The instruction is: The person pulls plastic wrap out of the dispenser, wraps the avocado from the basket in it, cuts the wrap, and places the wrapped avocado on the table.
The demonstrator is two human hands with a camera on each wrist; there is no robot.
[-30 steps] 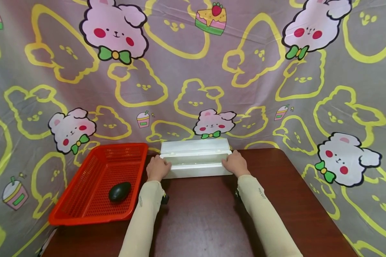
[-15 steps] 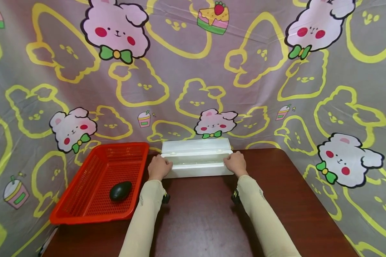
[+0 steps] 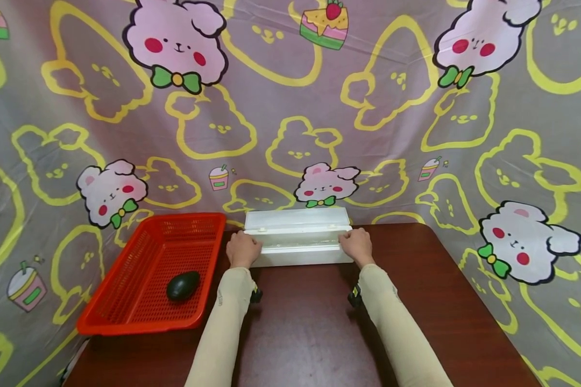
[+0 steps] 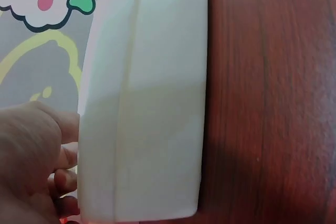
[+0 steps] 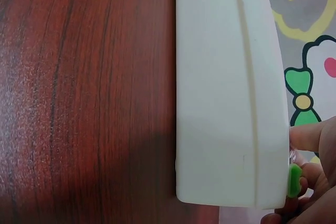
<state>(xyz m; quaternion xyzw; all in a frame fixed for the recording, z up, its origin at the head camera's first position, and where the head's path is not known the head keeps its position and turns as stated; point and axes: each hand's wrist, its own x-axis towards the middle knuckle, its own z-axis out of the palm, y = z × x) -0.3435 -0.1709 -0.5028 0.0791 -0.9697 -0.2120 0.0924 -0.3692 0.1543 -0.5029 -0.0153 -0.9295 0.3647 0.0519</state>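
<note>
A long white cling film box (image 3: 302, 257) lies crosswise near the table's far edge, its lid (image 3: 297, 219) tipped back. Clear film (image 3: 297, 243) glints in the opening. My left hand (image 3: 243, 249) is at the box's left end, fingers curled, pinching the film at the rim; the left wrist view shows those fingers partly hidden by the box's wall (image 4: 157, 108). At the right end my right hand (image 3: 356, 246) pinches the film's other corner. A small green tab (image 5: 295, 181) shows beside the right fingers in the right wrist view.
A red plastic basket (image 3: 140, 329) stands on the left with a dark green avocado (image 3: 183, 286) inside. Beneath everything is a brown wooden table (image 3: 314, 333). A patterned cloth (image 3: 281, 97) hangs close behind the box and along both sides.
The hands stay at the box's two ends with almost no movement. The glint of film in the opening shifts a little. The whole head view drifts slightly.
</note>
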